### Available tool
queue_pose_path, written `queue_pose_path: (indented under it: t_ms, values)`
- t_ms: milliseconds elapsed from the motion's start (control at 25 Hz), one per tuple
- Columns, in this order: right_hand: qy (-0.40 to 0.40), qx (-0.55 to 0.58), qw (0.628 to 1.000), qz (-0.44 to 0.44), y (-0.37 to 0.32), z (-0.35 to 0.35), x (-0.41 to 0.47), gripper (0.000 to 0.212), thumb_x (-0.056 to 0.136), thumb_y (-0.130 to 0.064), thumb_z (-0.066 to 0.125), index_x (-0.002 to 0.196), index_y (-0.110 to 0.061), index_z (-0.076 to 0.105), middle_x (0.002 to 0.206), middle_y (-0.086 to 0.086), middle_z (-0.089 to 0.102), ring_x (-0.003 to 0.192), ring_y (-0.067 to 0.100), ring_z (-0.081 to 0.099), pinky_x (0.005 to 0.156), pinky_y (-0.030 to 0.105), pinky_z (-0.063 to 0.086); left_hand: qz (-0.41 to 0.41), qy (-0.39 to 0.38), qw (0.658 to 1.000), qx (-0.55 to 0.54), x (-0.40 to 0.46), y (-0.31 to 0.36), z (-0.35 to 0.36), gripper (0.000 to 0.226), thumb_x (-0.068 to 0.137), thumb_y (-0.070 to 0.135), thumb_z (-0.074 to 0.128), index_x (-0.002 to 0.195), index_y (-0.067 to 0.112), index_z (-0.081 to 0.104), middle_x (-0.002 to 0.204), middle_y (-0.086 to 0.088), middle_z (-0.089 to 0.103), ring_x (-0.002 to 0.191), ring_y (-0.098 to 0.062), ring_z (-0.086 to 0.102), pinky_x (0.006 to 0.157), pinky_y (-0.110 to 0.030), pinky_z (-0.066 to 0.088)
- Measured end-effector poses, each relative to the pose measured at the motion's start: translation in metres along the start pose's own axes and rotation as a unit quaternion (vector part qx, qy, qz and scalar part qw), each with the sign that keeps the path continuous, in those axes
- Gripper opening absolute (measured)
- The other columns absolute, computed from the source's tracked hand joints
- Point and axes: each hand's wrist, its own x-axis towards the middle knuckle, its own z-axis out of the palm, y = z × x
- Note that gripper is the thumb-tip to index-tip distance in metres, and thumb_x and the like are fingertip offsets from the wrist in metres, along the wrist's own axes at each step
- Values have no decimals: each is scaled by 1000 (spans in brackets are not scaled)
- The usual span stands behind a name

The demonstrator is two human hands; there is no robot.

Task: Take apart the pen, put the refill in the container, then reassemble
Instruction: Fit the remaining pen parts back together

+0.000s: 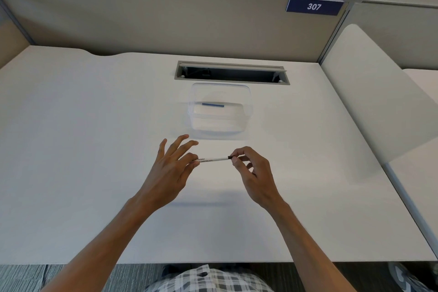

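A white pen (212,159) with black print lies level between my two hands, above the white desk (94,149). My left hand (170,168) pinches its left end between thumb and forefinger, the other fingers spread. My right hand (251,168) pinches the black tip piece at the pen's right end with thumb and forefinger. Behind the hands stands a clear plastic container (196,111) with a thin blue refill (212,104) lying inside it.
A grey cable slot (231,73) is set into the desk behind the container. Beige partition walls (166,21) close the back, with a blue sign reading 307 (314,6). A white side panel (369,92) stands at the right. The desk's front edge is near my body.
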Motion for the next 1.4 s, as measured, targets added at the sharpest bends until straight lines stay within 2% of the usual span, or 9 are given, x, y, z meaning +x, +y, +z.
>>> queue_pose_path:
  t_ms: [200,400,480,600,720,960,1160,1240,1400]
  values:
    - [-3,-9,1000,-3,-1,2,1,18,93,-31,48,87,-21,61,86,-22,66,86,3,61,60,13,34,2,1,1000,-7,1,2,0,34,102,34,35,98,16,64,140,1,54,144,-20,31,113,-57,26]
    - [10,-19,1000,-3,0,5,3,28,97,-40,46,80,-25,62,81,-9,64,77,22,60,61,27,38,8,-2,1000,2,2,2,-1,34,102,34,35,99,17,64,141,1,53,145,-22,30,113,-58,26]
    - [18,-27,999,1,-2,4,4,31,94,-49,46,82,-24,61,83,-10,65,78,19,61,62,30,39,10,-4,1000,9,3,2,-1,34,102,33,34,99,17,64,141,1,53,145,-22,30,112,-59,27]
    - [18,-5,1000,-1,-5,2,3,17,92,-41,52,86,-26,58,92,-14,66,86,9,64,64,32,41,11,-6,1000,15,3,2,0,34,103,33,34,99,16,63,141,1,53,145,-22,30,111,-59,27]
    - [9,2,1000,-8,-4,-1,3,10,93,-32,52,88,-25,58,94,-14,67,87,8,65,63,29,38,11,-4,1000,15,4,2,-1,34,103,33,34,98,16,63,141,0,53,145,-22,30,111,-59,27]
    - [15,-11,1000,-2,-1,2,4,18,94,-31,48,86,-21,60,86,-14,68,87,7,64,60,13,37,18,-1,1000,19,6,5,-1,33,103,32,34,98,16,62,141,-1,53,144,-23,31,111,-60,26]
    - [27,-34,999,-10,0,2,6,36,95,-49,45,76,-23,61,76,-9,63,74,22,59,60,22,36,21,-2,999,28,6,7,-1,33,103,32,33,99,16,62,141,-1,53,144,-23,31,111,-61,26]
    - [28,-41,999,3,-1,2,6,40,92,-59,43,78,-25,60,81,-12,65,76,18,61,63,29,38,21,-2,999,27,6,6,-2,34,103,33,33,99,16,62,141,-1,53,144,-23,31,112,-61,26]
    - [22,-13,1000,7,-1,1,3,26,95,-43,44,89,-23,60,92,-16,68,89,12,67,65,31,41,21,0,999,26,6,6,-3,33,103,32,34,98,17,62,140,-1,54,144,-23,32,112,-61,25]
